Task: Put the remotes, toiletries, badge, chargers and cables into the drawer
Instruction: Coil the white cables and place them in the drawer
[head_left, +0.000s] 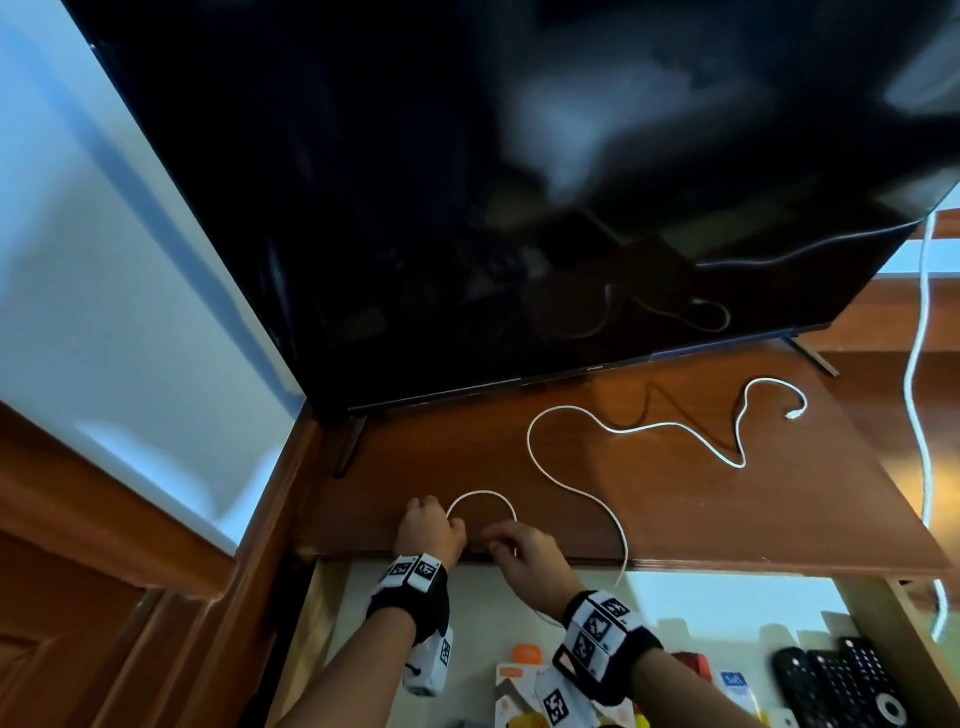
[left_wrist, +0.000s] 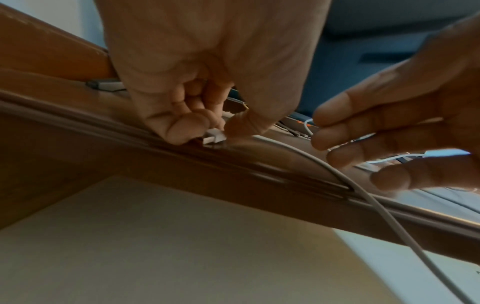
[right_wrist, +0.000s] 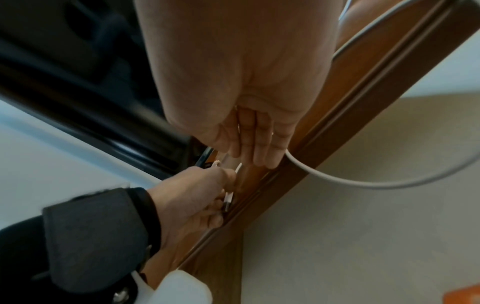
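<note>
A long white cable (head_left: 649, 427) snakes across the wooden cabinet top (head_left: 727, 509) below the TV. Its near part loops between my two hands at the front edge, and a strand hangs over the edge (left_wrist: 376, 205) above the open drawer (head_left: 727, 597). My left hand (head_left: 434, 530) pinches the cable's white plug (left_wrist: 213, 138) between thumb and curled fingers against the edge. My right hand (head_left: 519, 553), just to the right, holds the cable (right_wrist: 363, 183) in its fingers (left_wrist: 337, 139). Black remotes (head_left: 841, 680) lie in the drawer at the lower right.
A large black TV (head_left: 519, 208) stands on the cabinet, its foot (head_left: 348, 447) near the left corner. A second white cord (head_left: 919, 364) hangs down at the far right. Orange-and-white boxes (head_left: 519, 686) lie in the drawer under my right wrist.
</note>
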